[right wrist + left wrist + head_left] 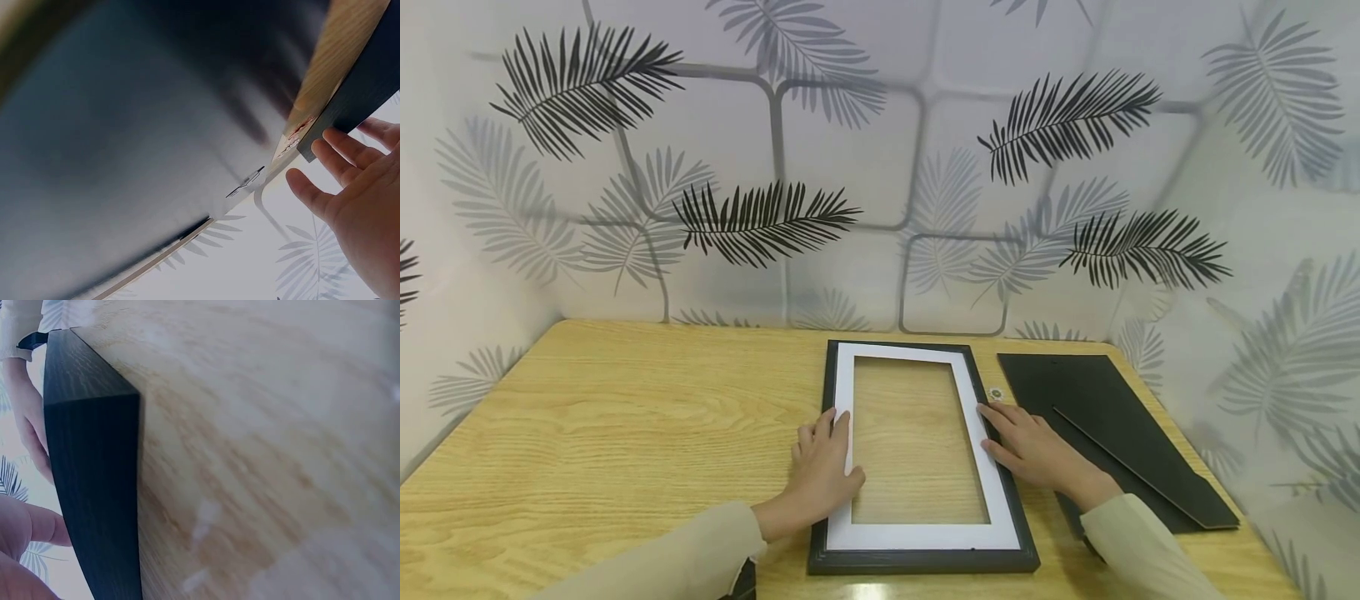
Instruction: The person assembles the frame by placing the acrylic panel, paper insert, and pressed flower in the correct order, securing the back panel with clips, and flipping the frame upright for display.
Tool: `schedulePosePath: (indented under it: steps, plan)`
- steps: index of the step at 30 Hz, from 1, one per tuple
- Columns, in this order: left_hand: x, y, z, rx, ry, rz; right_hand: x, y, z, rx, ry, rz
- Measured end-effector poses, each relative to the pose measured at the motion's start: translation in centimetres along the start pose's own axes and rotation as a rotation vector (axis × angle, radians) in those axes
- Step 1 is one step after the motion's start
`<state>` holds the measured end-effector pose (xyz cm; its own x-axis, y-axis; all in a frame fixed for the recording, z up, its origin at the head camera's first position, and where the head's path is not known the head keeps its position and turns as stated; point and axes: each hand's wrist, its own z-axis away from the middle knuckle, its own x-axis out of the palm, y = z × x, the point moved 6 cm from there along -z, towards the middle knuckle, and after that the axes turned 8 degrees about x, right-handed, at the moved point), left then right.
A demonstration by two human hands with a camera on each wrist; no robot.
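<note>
A black picture frame [925, 562] lies on the wooden table, with a white mat [925, 536] set inside its border. The table's wood grain shows through the mat's opening. My left hand [822, 471] rests on the left side, fingertips on the mat and border, thumb reaching over the opening's edge. On the right side, the fingers of my right hand [1037, 446] lie across the border and touch the mat. From the right wrist, that right hand [365, 206] shows its fingers extended along the frame's outer edge [356, 94]. The left wrist view shows the frame's dark corner [94, 444] close up.
A black backing board [1120, 433] with a stand leg [1131, 467] lies to the right, partly under the right forearm. A small round whitish item [996, 393] sits between frame and board. The leaf-patterned wall [850, 275] stands behind the table [625, 433].
</note>
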<state>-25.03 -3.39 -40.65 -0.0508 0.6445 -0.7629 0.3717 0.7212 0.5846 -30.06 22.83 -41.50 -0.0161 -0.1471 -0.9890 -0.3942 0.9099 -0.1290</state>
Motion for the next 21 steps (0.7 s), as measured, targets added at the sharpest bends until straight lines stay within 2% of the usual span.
schedulePosePath:
  steps: [6, 16, 21]
  plan:
    - [-0.25, 0.31, 0.14, 0.04, 0.011, -0.01, 0.1, 0.08, -0.01, 0.007, 0.0, -0.003]
    - [-0.21, 0.44, 0.32, 0.008, -0.009, -0.007, 0.18, 0.05, 0.09, 0.014, -0.005, 0.0]
    - [-0.36, 0.24, 0.3, 0.028, -0.012, -0.012, 0.17, 0.09, 0.05, 0.015, -0.008, 0.003]
